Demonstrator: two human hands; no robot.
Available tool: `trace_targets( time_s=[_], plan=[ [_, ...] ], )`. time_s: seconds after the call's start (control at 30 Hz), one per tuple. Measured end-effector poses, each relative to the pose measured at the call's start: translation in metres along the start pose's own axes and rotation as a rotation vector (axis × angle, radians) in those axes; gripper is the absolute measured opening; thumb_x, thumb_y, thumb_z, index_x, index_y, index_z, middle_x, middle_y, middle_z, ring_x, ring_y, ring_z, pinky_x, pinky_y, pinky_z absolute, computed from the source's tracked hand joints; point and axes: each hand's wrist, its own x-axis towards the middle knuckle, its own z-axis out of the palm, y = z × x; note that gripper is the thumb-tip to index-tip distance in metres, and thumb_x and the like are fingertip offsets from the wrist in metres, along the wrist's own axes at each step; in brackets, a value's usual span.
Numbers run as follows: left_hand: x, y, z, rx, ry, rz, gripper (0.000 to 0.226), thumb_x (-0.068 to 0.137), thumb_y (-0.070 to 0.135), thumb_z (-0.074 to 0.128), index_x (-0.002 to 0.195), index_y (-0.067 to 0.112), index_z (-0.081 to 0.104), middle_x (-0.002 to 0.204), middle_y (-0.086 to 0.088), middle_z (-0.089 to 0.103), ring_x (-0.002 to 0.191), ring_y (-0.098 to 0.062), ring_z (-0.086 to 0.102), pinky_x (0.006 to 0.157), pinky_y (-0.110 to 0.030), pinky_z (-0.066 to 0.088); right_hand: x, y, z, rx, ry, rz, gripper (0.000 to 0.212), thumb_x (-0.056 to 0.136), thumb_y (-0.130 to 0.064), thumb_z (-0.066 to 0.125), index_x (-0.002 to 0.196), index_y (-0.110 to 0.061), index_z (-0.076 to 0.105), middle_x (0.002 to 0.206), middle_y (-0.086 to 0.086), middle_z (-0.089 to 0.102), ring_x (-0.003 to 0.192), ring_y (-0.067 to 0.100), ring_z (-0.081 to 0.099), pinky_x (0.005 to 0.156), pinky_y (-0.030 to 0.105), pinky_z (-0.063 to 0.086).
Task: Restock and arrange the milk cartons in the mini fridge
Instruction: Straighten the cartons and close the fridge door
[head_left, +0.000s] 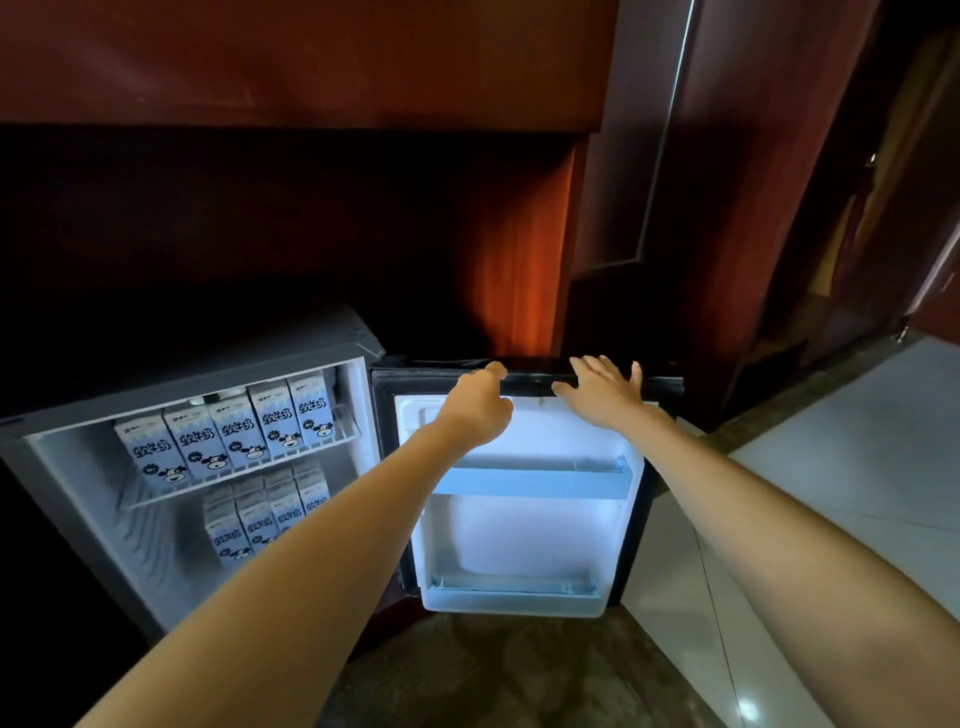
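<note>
Reddish wood paneling (311, 62) filling the upper frame, with a thin metal strip (668, 124) running down it at upper right. Brown patterned carpet (493, 675) lying along bottom center – glossy pale tile floor (857, 441) reflecting light at lower right.

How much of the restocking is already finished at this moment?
Mostly done, it seems: milk cartons stand in an upper row, lower cartons beneath. In hand: the left hand grips the open door at its top edge, the right hand rests flat there. Left: probably only closing the door.
</note>
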Motion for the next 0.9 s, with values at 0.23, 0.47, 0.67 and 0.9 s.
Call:
trace_targets(
  time_s=[0.23,0.47,0.67,0.9],
  plan=[
    [-0.016,-0.002,0.012,0.062,-0.035,-0.042,0.049,0.093,0.009,0.045,0.141,0.009,0.035,0.143,-0.016,0.042,0.132,-0.029,0.041,0.103,-0.033,0.037,-0.023,-0.007,-0.005,-0.147,0.074,-0.070,0.053,0.094,-0.042,0.034,0.135,-0.009,0.042,0.139,0.016,0.040,0.128,0.037,0.035,0.106,0.042,0.026],
    [-0.056,-0.014,0.006,0.000,0.062,-0.083,0.047,0.092,0.006,0.044,0.138,0.010,0.038,0.140,-0.016,0.045,0.128,-0.029,0.044,0.104,-0.033,0.037,-0.084,-0.025,-0.012,-0.223,0.134,-0.198,0.039,0.095,-0.024,0.032,0.113,-0.001,0.057,0.123,0.023,0.053,0.114,0.038,0.048,0.096,0.042,0.035],
    [-0.106,-0.029,-0.006,-0.035,0.136,-0.036,0.045,0.093,0.008,0.043,0.137,0.013,0.044,0.137,-0.016,0.049,0.126,-0.028,0.046,0.101,-0.032,0.038,-0.128,-0.053,-0.020,-0.059,-0.085,-0.351,0.028,0.089,-0.009,0.031,0.078,-0.010,0.057,0.118,0.022,0.057,0.110,0.038,0.052,0.082,0.040,0.041],
    [-0.158,-0.073,-0.046,-0.025,0.221,-0.065,0.037,0.096,0.007,0.039,0.129,0.013,0.054,0.132,-0.014,0.055,0.098,-0.031,0.061,0.081,-0.028,0.046,-0.180,-0.118,-0.009,0.186,-0.203,-0.467,0.053,0.084,0.002,0.035,0.135,-0.010,0.048,0.144,0.013,0.042,0.136,0.028,0.036,0.106,0.030,0.034]
  ],
)
